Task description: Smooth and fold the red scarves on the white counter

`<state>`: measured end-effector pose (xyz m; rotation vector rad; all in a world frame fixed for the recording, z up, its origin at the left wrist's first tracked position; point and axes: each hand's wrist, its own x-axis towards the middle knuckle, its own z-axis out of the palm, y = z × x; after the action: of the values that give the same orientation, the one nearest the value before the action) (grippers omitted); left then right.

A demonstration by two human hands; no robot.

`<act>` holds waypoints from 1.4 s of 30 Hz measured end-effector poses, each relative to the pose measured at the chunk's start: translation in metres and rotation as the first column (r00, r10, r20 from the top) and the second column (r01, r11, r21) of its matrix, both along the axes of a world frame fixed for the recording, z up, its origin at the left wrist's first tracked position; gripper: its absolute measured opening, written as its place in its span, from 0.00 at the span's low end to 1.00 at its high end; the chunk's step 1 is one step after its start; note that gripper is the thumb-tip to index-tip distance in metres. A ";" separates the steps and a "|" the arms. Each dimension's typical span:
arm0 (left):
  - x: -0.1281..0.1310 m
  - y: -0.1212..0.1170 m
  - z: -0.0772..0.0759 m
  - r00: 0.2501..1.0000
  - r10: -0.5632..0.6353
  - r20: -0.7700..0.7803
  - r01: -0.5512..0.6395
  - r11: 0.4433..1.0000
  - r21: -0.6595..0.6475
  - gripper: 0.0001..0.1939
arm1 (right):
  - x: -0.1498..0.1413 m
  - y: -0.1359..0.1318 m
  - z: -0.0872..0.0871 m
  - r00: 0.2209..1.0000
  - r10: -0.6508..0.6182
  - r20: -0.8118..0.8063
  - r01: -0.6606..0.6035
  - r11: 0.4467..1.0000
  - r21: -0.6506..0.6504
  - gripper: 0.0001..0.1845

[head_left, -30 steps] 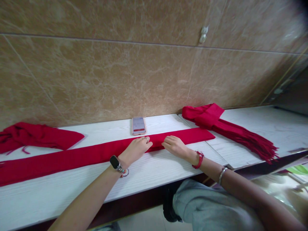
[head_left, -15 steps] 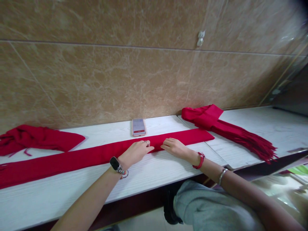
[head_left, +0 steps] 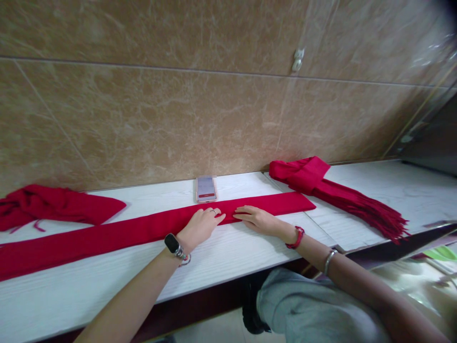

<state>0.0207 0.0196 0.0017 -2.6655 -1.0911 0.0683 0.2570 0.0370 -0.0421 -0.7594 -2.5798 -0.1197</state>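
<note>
The left hand [head_left: 202,226] lay palm down on the long red scarf [head_left: 121,236], its fingers bent over the cloth and its thumb stretched toward 3 o'clock; the right hand [head_left: 259,221] lay on the same cloth, its fingers reaching out loosely toward 9 o'clock. Only a narrow patch of red showed between them, and I could not tell whether either set of fingertips pinched the fabric or merely rested on it. A ring [head_left: 214,213] sat on a left finger and a dark-faced watch [head_left: 172,243] on that wrist; the right wrist wore a red bracelet [head_left: 295,237], with a silver bangle [head_left: 330,262] farther up the forearm. Beneath both hands the long scarf lay as a flat, folded band, running from the view's edge near 9 o'clock to a neat end at 3 o'clock. A phone [head_left: 206,189] lay just beyond it at 11 o'clock. At 2 o'clock was a fringed red scarf [head_left: 310,178], looped over itself, its tassels trailing toward 3 o'clock; toward 9 o'clock lay a crumpled red scarf [head_left: 67,206]. All of these rested on a white wood-grained tabletop [head_left: 228,267]. Past its far edge, at 12 o'clock, rose a brown marbled wall [head_left: 178,114], with a small white fitting [head_left: 297,60] at 1 o'clock. Grey fabric [head_left: 310,307] covered a leg near 5 o'clock, below the tabletop's near edge, and pale floor [head_left: 210,328] showed at 6 o'clock.
</note>
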 end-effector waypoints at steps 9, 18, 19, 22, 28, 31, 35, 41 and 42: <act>-0.005 0.001 0.001 0.967 0.249 -0.052 -0.234 0.793 -0.563 0.32 | -0.017 0.003 0.004 0.982 -0.177 0.063 0.178 0.984 -0.020 0.21; -0.008 -0.003 0.012 0.952 0.299 -0.064 -0.276 0.750 -0.601 0.30 | 0.002 0.009 -0.007 0.890 -0.369 0.267 0.373 0.927 0.038 0.26; -0.008 -0.003 0.011 0.952 0.300 -0.065 -0.278 0.752 -0.598 0.30 | 0.014 0.011 -0.009 0.870 -0.396 0.293 0.396 0.916 0.062 0.25; -0.008 -0.003 0.008 0.955 0.292 -0.052 -0.266 0.767 -0.584 0.29 | 0.060 0.016 -0.014 0.803 -0.459 0.380 0.451 0.885 0.115 0.19; -0.007 -0.006 0.005 0.949 0.313 -0.033 -0.279 0.790 -0.546 0.28 | 0.126 0.021 -0.011 0.674 -0.622 0.399 0.650 0.756 0.078 0.20; -0.006 -0.007 0.005 0.945 0.325 -0.037 -0.293 0.788 -0.541 0.28 | 0.108 0.022 0.000 0.660 -0.694 0.287 0.715 0.698 0.043 0.22; -0.006 -0.006 0.006 0.946 0.321 -0.051 -0.296 0.786 -0.543 0.28 | 0.045 0.018 0.015 0.841 -0.498 0.211 0.519 0.853 -0.054 0.26; -0.008 -0.003 0.005 0.953 0.296 -0.063 -0.282 0.790 -0.545 0.28 | 0.025 0.021 0.001 0.905 -0.297 0.304 0.351 0.926 -0.141 0.25; -0.008 -0.004 0.005 0.954 0.293 -0.060 -0.278 0.795 -0.539 0.28 | 0.039 0.024 -0.004 0.887 -0.340 0.313 0.392 0.912 -0.122 0.25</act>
<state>0.0130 0.0161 0.0067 -2.9454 -1.6966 0.4704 0.2956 0.0609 -0.0460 -1.3930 -2.7066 -0.1171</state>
